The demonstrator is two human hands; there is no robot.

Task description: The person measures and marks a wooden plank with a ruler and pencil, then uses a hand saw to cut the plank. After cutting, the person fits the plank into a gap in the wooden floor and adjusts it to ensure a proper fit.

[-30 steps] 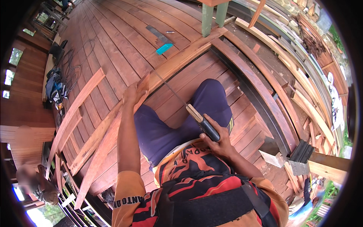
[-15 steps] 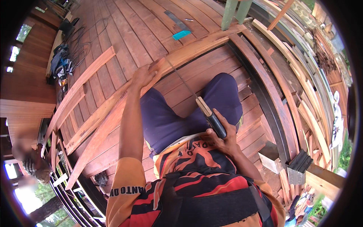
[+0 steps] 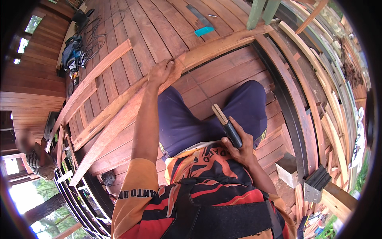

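My right hand (image 3: 240,145) is wrapped round the dark handle of a hand saw (image 3: 227,126), low in front of my lap. Its thin blade, seen nearly edge-on, runs up and left between my knees to the end of a reddish wooden plank (image 3: 119,119). My left hand (image 3: 161,72) grips that plank close to its far end, just left of the blade. The plank slants down to the lower left and crosses a long wooden beam (image 3: 223,42) at deck level. How deep the blade sits in the wood cannot be made out.
On the deck (image 3: 159,24) beyond lie a square with a turquoise handle (image 3: 203,31) and a pen-like item (image 3: 213,16). Cables and a blue tool bag (image 3: 75,53) are at the far left. Stacked boards (image 3: 334,131) line the right. A person (image 3: 38,159) is at the left edge.
The view has shifted, so the scene sits slightly farther right. My left hand still holds the plank and my right hand the saw, whose angle is nearly the same.
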